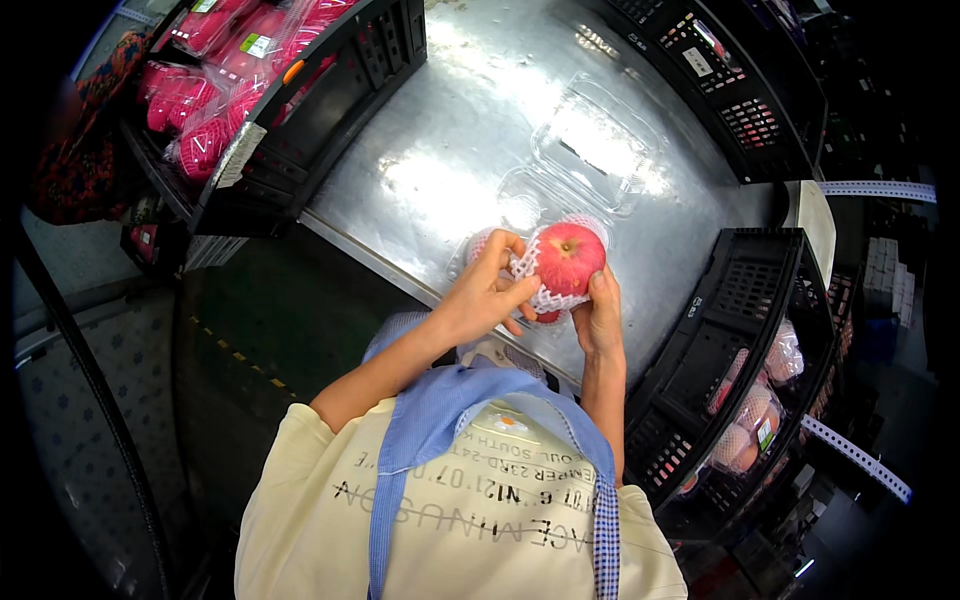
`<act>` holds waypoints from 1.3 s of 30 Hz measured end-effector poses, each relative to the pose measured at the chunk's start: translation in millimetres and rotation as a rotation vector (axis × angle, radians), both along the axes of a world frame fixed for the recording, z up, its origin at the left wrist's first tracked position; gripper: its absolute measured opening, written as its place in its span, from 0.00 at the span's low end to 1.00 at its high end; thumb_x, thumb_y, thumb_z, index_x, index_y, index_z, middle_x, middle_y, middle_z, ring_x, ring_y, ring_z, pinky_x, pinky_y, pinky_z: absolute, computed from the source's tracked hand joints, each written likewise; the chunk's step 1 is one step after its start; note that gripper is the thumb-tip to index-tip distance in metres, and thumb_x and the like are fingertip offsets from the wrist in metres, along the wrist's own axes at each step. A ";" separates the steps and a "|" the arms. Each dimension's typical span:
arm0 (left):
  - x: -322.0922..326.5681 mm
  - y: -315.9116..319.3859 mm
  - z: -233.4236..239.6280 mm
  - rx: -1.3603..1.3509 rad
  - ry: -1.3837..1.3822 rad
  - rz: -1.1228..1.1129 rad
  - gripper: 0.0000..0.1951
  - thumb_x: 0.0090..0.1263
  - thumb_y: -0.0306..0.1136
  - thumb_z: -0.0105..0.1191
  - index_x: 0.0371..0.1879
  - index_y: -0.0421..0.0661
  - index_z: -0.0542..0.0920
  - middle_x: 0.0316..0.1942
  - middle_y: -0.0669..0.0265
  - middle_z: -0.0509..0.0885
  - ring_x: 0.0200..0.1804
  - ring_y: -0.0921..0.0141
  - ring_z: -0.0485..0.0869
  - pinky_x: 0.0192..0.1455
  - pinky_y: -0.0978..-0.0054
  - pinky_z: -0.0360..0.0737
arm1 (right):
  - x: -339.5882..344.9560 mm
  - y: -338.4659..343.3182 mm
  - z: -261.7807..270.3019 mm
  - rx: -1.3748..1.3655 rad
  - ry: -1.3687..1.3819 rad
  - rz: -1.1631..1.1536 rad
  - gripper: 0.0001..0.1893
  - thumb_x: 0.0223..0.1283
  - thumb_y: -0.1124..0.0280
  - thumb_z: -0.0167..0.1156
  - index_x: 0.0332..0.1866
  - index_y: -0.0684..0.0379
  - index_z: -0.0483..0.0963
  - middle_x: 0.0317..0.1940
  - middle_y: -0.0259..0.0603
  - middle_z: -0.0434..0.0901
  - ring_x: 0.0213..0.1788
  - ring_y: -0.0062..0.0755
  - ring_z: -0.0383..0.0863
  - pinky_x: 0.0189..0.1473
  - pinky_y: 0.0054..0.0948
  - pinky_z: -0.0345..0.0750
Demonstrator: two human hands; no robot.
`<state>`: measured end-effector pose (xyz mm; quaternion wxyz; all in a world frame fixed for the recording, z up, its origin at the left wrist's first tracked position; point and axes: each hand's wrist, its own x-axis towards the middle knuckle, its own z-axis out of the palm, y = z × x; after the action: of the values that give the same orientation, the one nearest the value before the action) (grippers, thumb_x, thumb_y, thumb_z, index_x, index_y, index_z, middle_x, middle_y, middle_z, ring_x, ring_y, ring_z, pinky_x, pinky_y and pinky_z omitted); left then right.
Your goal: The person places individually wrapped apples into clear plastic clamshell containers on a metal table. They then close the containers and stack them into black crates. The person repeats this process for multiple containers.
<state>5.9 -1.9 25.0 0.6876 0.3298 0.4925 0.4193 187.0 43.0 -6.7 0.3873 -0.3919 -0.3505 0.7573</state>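
Note:
A red apple (568, 264) is held just above the near edge of the metal table, its stem end facing me. A white foam net sleeve (553, 301) wraps its lower and left sides. My left hand (480, 294) pinches the edge of this sleeve. On the right, my right hand (599, 313) supports the apple, thumb against its side. Beneath and beside it are more netted fruit (480, 244), partly hidden by my hands. A clear plastic clamshell (517, 201) lies open on the table, its near part largely covered by the fruit and hands.
The metal table (431, 176) is shiny. At left stands a black crate (330, 127) of pink-netted packs (199, 97). Another black crate (712, 352) at right holds packed netted fruit (750, 427). A further black crate (720, 82) stands at the far right.

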 end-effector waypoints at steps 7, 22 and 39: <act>2.0 -1.1 11.2 -0.036 0.161 -0.007 0.36 0.64 0.42 0.58 0.64 0.41 0.54 0.46 0.50 0.76 0.31 0.69 0.84 0.24 0.76 0.82 | -1.1 0.0 1.9 0.046 -0.141 0.042 0.33 0.57 0.54 0.61 0.62 0.66 0.64 0.54 0.45 0.72 0.56 0.31 0.71 0.59 0.30 0.68; 11.1 -26.4 7.1 -0.167 0.097 0.071 0.31 0.64 0.41 0.60 0.57 0.33 0.61 0.29 0.55 0.79 0.23 0.71 0.81 0.22 0.77 0.81 | 10.1 5.8 10.6 -0.048 -0.275 0.346 0.25 0.61 0.54 0.58 0.54 0.65 0.72 0.43 0.39 0.77 0.47 0.26 0.74 0.51 0.26 0.70; 40.2 -59.0 14.8 -0.182 0.324 0.179 0.29 0.62 0.49 0.58 0.49 0.36 0.66 0.24 0.58 0.79 0.22 0.72 0.81 0.21 0.79 0.79 | 19.0 -3.8 7.2 0.180 -0.275 0.479 0.25 0.58 0.56 0.61 0.52 0.67 0.73 0.42 0.41 0.78 0.45 0.26 0.75 0.49 0.25 0.72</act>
<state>46.1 -61.0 39.8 0.5862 0.2843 0.6601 0.3740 206.0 39.2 0.6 0.1794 -0.3609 -0.5484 0.7327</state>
